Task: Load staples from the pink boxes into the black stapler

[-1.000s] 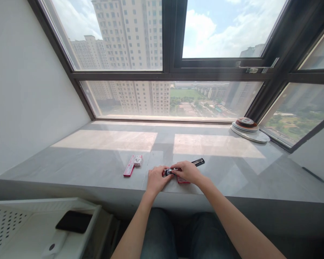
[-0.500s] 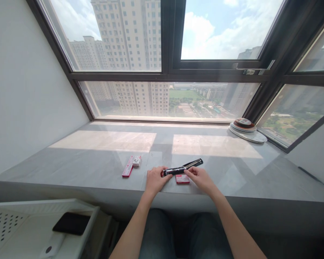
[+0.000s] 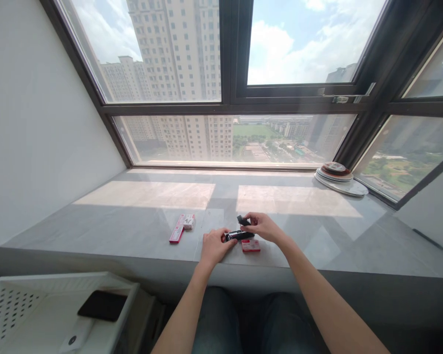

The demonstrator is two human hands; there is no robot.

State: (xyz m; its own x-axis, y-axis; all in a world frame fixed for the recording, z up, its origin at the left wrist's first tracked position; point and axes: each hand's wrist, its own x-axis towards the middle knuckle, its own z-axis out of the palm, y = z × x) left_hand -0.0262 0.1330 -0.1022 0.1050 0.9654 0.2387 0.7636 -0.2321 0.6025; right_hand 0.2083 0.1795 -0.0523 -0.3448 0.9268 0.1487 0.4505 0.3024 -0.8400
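A black stapler is held just above the sill, its top arm swung up and back over the base. My left hand grips one end of the base, thumb in front and fingers behind. With closed fingers, my right hand holds the raised top arm above the base. Right below the stapler lies a small red and white box. To the left are a long pink and white box and a small white box, touching each other.
A grey stone windowsill runs under the dark-framed window. Stacked plates or lids stand in the right corner. At lower left, a white plastic basket contains a black phone-like object. My knees are below the sill's edge.
My right hand has moved up and swung the stapler's top arm from stretched out to the right to folded back over the base. My left hand keeps its grip.
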